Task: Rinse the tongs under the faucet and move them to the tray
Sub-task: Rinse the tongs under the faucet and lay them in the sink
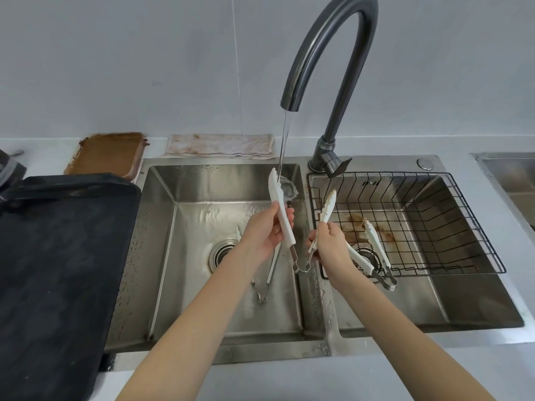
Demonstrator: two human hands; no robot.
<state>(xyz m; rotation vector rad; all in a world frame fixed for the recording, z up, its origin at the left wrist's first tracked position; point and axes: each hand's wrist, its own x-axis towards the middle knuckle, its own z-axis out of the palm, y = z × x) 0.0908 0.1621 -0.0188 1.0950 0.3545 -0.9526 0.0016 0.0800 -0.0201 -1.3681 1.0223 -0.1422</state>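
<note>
- Under the faucet [324,53] stream, we see the tongs [282,212] spread apart, left hand [266,235] curled round one arm, right hand [327,241] pinching the other.
- Our left forearm hides part of a second pair [267,273] in the basin.

I count three tongs around the faucet [324,68]: one pair [282,211] spread between my two hands under its stream, one pair [265,280] lying in the basin left of it, and one pair [373,250] in the wire basket [463,227] right of it. My hands number two, the left hand [265,233] and the right hand [330,244]. There are two sink basins, one on each side of the faucet, and one basket. Left of the faucet I see one black tray [58,270], one brown-stained tray [107,153] and one folded cloth [221,146].
</note>
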